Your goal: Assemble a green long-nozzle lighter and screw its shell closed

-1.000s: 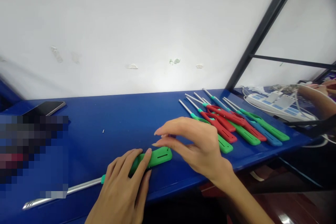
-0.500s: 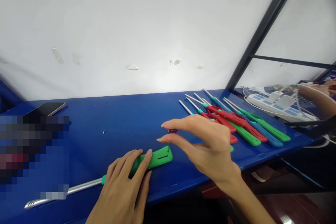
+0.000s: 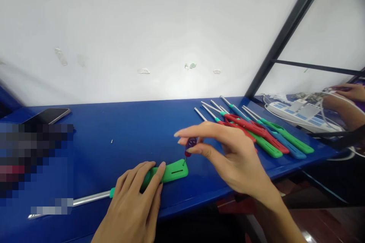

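Note:
A green lighter point(image 3: 175, 171) with a long metal tube lies on the blue table point(image 3: 137, 121). My left hand point(image 3: 137, 193) is wrapped over its handle and holds it down. Above the handle's right end, my right hand point(image 3: 225, 155) pinches a small dark purple screwdriver point(image 3: 191, 145) between thumb and fingers. The screwdriver's tip meets the hole at the end of the green handle. A tiny screw point(image 3: 111, 141) lies on the table behind my left hand.
Several red, green and blue lighters point(image 3: 264, 136) lie piled at the right. A phone point(image 3: 51, 115) is at the far left. Beyond the black frame point(image 3: 273, 53) are a white power strip point(image 3: 302, 115), cables and another person's hand point(image 3: 349, 92).
My right hand has shifted its fingers on the screwdriver, and more of the purple handle now shows. The other person's hand has moved farther into view at the right. My left hand is still.

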Demonstrator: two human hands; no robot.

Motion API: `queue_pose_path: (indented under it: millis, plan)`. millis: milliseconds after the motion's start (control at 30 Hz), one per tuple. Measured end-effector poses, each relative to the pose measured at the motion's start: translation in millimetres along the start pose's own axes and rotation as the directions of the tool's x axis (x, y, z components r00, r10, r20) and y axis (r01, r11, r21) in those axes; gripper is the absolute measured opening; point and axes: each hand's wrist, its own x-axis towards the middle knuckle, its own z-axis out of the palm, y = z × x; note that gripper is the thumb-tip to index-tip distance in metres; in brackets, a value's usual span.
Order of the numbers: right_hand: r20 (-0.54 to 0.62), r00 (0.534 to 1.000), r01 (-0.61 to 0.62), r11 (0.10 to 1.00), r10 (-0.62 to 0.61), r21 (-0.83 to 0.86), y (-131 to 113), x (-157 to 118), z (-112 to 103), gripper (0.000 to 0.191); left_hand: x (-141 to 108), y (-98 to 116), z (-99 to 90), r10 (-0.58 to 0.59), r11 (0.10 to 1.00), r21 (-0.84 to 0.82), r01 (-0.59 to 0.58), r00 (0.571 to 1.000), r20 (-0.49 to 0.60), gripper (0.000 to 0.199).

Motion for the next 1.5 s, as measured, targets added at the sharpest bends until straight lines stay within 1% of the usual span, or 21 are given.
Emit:
queue_pose_path:
  millis: [167,233,333,400,500,567,633,700,767,833,900,933,967,1000,1067,1100,1167,1267,1333,1400,1500]
  plan:
    - [-0.143,0.99,-0.014,0.987,-0.009,-0.158,4.7,4.7,1.7,0.013,-2.0,-1.3,-0.5,0.009,1.0,0.008,-0.009,1.0,0.011,0.048]
    - [-0.158,0.987,-0.029,0.988,0.005,-0.152,4.7,5.9,-0.3,0.014,-3.3,-1.1,-1.0,0.006,1.0,0.01,-0.006,1.0,0.021,0.05]
    - [-0.117,0.992,-0.06,0.989,0.043,-0.139,-1.7,4.9,-10.3,0.016,-3.9,-0.6,-1.3,0.011,1.0,0.006,-0.011,0.999,0.032,0.051]
    - [-0.161,0.985,-0.092,0.983,0.066,-0.157,-6.6,2.9,-20.9,0.016,-3.2,-0.1,-0.8,0.001,1.0,-0.009,-0.001,1.0,0.027,0.052]
    - [-0.324,0.934,-0.216,0.96,0.151,-0.177,-4.3,0.3,-38.2,0.016,-2.4,0.3,0.8,-0.041,0.998,-0.042,0.041,0.999,0.003,0.054]
    - [-0.349,0.899,-0.351,0.911,0.263,-0.216,6.8,-0.7,-48.0,0.019,-3.0,0.1,1.6,-0.053,0.997,-0.055,0.053,0.999,-0.004,0.056]
    - [-0.26,0.886,-0.454,0.832,0.384,-0.318,22.5,-2.6,-55.0,0.018,-4.2,-0.7,1.8,-0.053,0.997,-0.051,0.053,0.999,-0.003,0.058]
    - [-0.041,0.869,-0.462,0.779,0.493,-0.425,36.5,-6.4,-58.5,0.015,-5.3,-1.8,1.5,-0.043,0.998,-0.039,0.043,0.999,-0.007,0.059]
    - [0.187,0.819,-0.406,0.779,0.542,-0.479,43.3,-11.1,-57.0,0.022,-5.6,-3.1,0.7,-0.028,0.999,-0.024,0.028,1.0,-0.012,0.061]
    - [0.283,0.804,-0.347,0.8,0.523,-0.49,40.5,-14.1,-49.3,0.029,-5.1,-4.3,0.1,-0.003,1.0,-0.006,0.003,1.0,-0.012,0.063]
    - [0.299,0.827,-0.304,0.826,0.477,-0.476,30.9,-13.3,-35.7,0.035,-4.4,-5.4,0.3,0.032,0.999,0.007,-0.032,0.999,0.0,0.066]
    - [0.34,0.823,-0.283,0.847,0.456,-0.45,25.1,-11.5,-27.7,0.038,-4.2,-5.7,0.9,0.054,0.999,0.006,-0.054,0.999,0.0,0.067]
    - [0.412,0.803,-0.262,0.876,0.43,-0.404,19.6,-9.2,-19.6,0.038,-4.1,-5.9,2.0,0.069,0.998,-0.001,-0.069,0.998,-0.003,0.068]
    - [0.497,0.762,-0.251,0.897,0.415,-0.364,14.8,-6.8,-12.3,0.034,-4.2,-5.9,3.5,0.07,0.997,-0.012,-0.071,0.997,-0.009,0.068]
    - [0.602,0.696,-0.226,0.915,0.392,-0.336,8.2,-3.4,-2.7,0.018,-4.7,-5.2,7.0,0.038,0.998,-0.052,-0.041,0.998,-0.042,0.063]
    - [0.616,0.676,-0.224,0.909,0.404,-0.35,6.2,-3.1,-1.4,0.014,-5.0,-4.6,8.6,0.003,0.997,-0.073,-0.008,0.998,-0.063,0.06]
    - [0.588,0.659,-0.251,0.874,0.47,-0.416,3.5,-5.9,-5.9,0.018,-5.5,-3.4,10.9,-0.076,0.992,-0.109,0.065,0.991,-0.107,0.056]
    - [0.49,0.626,-0.334,0.777,0.606,-0.533,-0.7,-16.5,-22.4,0.019,-6.5,-2.2,11.2,-0.157,0.98,-0.139,0.14,0.981,-0.116,0.052]
    - [0.412,0.619,-0.373,0.711,0.669,-0.596,-4.1,-24.4,-31.8,0.018,-7.4,-1.9,10.6,-0.176,0.975,-0.157,0.158,0.979,-0.105,0.051]
    - [0.361,0.64,-0.388,0.691,0.678,-0.609,-6.8,-30.5,-36.9,0.016,-8.2,-1.7,10.3,-0.182,0.971,-0.17,0.165,0.979,-0.087,0.052]
    - [0.361,0.733,-0.336,0.768,0.577,-0.545,-7.1,-34.4,-44.3,0.011,-8.8,-1.3,11.1,-0.181,0.97,-0.179,0.166,0.981,-0.073,0.052]
